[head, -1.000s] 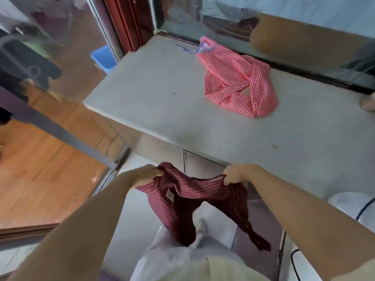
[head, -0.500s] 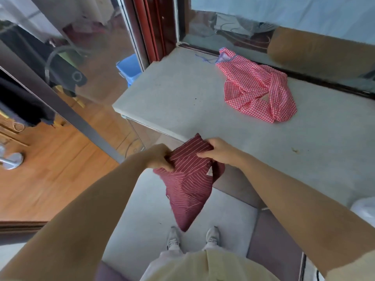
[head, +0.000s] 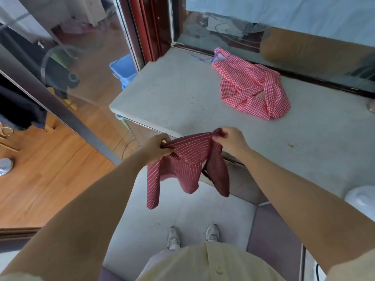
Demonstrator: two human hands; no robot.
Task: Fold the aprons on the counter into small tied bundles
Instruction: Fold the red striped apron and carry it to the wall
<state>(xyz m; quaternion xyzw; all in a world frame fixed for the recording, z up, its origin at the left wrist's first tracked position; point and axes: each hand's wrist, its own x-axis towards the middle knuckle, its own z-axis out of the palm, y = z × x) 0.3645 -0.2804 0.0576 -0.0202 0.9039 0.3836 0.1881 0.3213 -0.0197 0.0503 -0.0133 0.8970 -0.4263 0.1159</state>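
Nearest, the person is standing at the front of the counter (head: 172, 98), with two pale shoes (head: 173, 238) showing on the floor below. Just ahead, both hands are holding the maroon striped apron (head: 188, 165) up in the air, level with the counter's front edge and not resting on it. The left hand (head: 157, 148) is pinching one end of the top hem with curled fingers. The right hand (head: 231, 141) is gripping the other end, which is bunched inside its closed fingers. The cloth is hanging in uneven lobes, with one strip trailing lower on the left, so the fold appears barely begun.

To do this step well, I judge the hands should be drawing the top edge taut and level so the loose panels drop straight. They should then be laying the apron flat on bare counter before doubling it, keeping any ties free for the knot. Folding in mid-air is risking a lopsided bundle.

Farther on, the red gingham apron (head: 251, 92) is lying crumpled near the counter's back edge by the window (head: 284, 27), well apart from the hands.

Counting up, there are two aprons, one held and one lying. Both hands are occupied, and no tied bundle is showing.
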